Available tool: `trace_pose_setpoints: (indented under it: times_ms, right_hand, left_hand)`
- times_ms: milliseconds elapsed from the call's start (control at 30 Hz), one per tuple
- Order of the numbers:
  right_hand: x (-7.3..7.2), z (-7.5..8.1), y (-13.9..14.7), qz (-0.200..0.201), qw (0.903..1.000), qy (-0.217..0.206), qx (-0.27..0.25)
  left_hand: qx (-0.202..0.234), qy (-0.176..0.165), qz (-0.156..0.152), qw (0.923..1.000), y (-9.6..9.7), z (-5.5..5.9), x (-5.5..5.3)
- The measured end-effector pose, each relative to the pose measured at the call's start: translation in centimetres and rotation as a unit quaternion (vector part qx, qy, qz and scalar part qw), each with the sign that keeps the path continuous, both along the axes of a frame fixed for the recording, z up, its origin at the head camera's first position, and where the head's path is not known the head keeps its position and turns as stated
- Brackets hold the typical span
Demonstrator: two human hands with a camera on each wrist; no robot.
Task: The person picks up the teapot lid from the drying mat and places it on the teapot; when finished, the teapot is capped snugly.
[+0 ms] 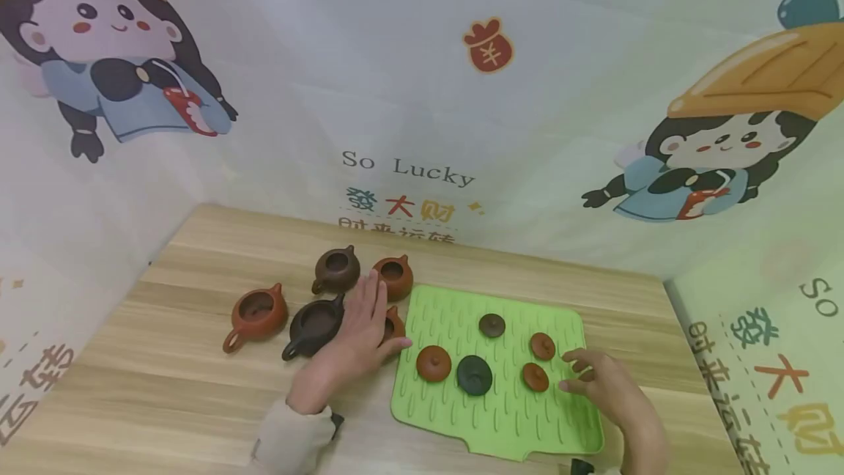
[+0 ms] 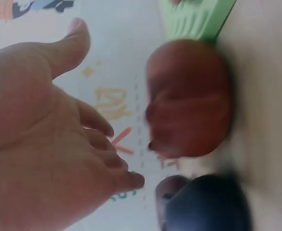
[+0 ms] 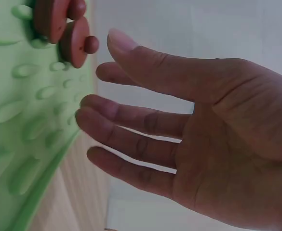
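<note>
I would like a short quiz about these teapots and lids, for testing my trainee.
1. How many round clay lids lie on the bright green, textured mat?
2. True or false: the rounded black clay teapot has no lid on it.
3. In the head view, which hand hides part of a rounded reddish-brown clay teapot: A) left or B) right?

Key: 1. Five. 2. True. 3. A, the left hand.

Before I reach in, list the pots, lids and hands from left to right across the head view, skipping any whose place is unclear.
Red pot → black pot → left hand → large red lid → black lid → pair of small red lids → right hand.
</note>
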State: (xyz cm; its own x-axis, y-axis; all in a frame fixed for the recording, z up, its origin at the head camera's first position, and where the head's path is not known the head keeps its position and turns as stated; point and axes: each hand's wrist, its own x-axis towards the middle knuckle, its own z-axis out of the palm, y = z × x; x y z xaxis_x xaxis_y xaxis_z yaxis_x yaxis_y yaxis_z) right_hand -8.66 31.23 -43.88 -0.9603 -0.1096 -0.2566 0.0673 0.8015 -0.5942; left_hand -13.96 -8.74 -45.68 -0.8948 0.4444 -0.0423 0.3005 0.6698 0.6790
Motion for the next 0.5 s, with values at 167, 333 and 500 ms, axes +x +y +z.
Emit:
trace_pose_setpoints:
  times_ms: [167,333,500]
  right_hand:
    - [-0.2,-0.8,-0.1,0.006,0.9995,-0.025,-0.017]
    - [-0.3,-1.2,-0.2,0.016,0.9994,-0.030,-0.009]
    - [-0.4,-1.5,-0.4,0.037,0.9987,-0.007,-0.033]
  left_hand:
    - [0.060,-0.003,0.030,0.9977,0.5,-3.5,0.5]
    - [0.054,0.006,0.057,0.9969,0.7,-6.4,0.3]
    - [0.042,0.021,0.075,0.9961,0.4,-7.9,-0.2]
